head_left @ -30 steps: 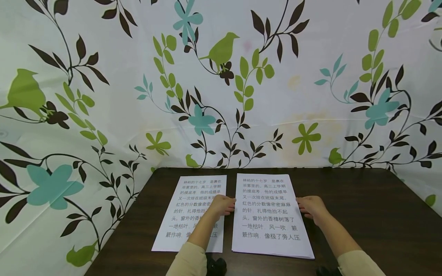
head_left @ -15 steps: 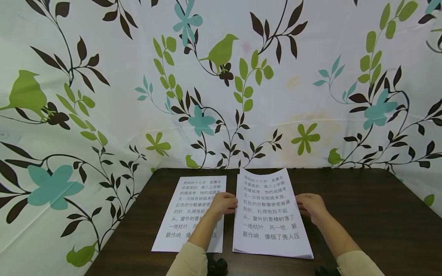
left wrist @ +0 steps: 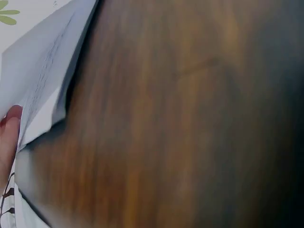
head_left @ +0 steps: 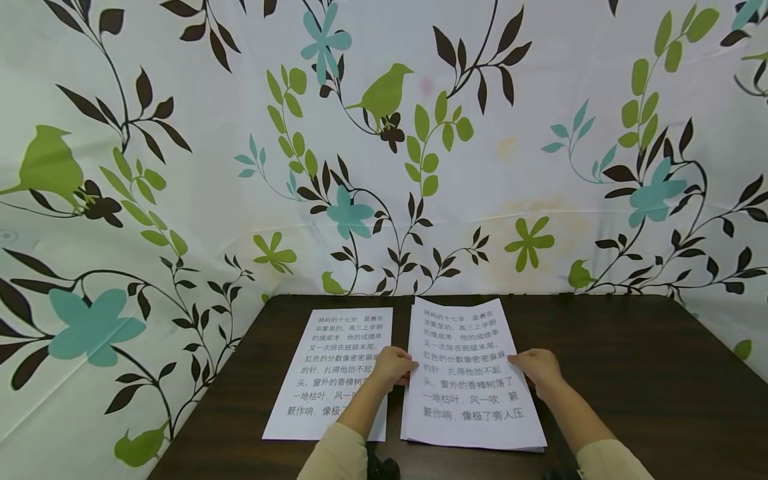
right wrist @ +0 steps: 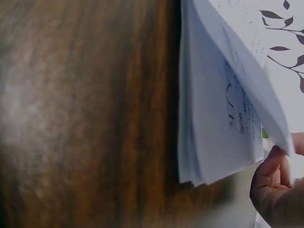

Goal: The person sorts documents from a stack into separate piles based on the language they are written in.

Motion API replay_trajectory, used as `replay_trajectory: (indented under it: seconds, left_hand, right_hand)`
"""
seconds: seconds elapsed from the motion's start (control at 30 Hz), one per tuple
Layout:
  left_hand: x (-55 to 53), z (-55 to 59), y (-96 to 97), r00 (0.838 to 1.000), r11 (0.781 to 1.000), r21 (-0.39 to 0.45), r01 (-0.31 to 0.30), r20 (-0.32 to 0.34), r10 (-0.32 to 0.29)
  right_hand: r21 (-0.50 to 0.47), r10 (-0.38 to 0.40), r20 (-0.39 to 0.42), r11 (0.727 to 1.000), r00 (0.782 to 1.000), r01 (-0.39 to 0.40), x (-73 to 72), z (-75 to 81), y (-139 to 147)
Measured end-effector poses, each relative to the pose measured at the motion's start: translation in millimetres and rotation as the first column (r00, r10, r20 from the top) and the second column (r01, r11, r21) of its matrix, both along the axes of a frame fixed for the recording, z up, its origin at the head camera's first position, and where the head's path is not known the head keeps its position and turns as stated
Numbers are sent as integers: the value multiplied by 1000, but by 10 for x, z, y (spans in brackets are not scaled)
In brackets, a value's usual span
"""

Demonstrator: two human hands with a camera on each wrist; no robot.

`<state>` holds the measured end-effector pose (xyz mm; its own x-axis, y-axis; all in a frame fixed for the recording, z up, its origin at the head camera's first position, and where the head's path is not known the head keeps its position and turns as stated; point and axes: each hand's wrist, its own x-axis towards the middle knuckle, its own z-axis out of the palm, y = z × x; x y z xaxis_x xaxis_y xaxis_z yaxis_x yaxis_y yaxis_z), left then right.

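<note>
Head view: single printed sheet already lies flat on the left of the counter. Beside it, apart by a strip of bare counter, sits the stack, its top sheet in work. Left hand pinches that sheet's left edge, right hand its right edge, thumb and finger closed on it in the right wrist view. Top sheet bowed, side edges raised, not yet free of the stack; separating it looks partly done, the sheets below apparently still left. Number left: cannot tell.

Versus one second ago: top sheet lay flat with a straight far edge, now curved; both hands slightly nearer the person; left sheet unchanged.
</note>
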<state>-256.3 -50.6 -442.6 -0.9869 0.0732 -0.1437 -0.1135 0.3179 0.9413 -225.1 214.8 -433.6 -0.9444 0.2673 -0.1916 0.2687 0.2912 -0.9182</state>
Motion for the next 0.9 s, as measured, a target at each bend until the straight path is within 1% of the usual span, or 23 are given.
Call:
replay_trajectory:
  seconds: [0.17,0.3,0.47,0.6,0.7,0.73,0.8,0.9]
  left_hand:
    - [25,13,50,1000,1000,-16,-2,-7,2]
    - [34,37,85,1000,1000,-24,-19,-6,19]
    - [25,63,104,999,999,1,-39,-16,39]
    - [10,84,54,998,999,13,-38,-44,39]
    - [-3,123,-14,998,999,30,-37,-55,39]
    - [-7,140,-36,998,999,34,-37,-55,39]
    - [-11,188,-84,998,999,27,-39,-46,40]
    - [-14,255,-150,998,999,8,-53,-32,53]
  right_hand:
    - [64,-15,-12,998,1000,16,39,24,-9]
    - [98,-28,-16,995,999,30,43,54,-2]
    - [135,-53,-36,989,998,58,41,101,9]
    - [147,-54,-51,987,997,61,4,107,11]
    - [138,-32,-54,990,998,39,-36,111,-10]
    - [140,-25,-64,990,998,34,-86,54,3]
    - [127,-11,-65,992,998,19,-126,40,-12]
    - [91,-11,-60,996,998,17,-150,70,-62]
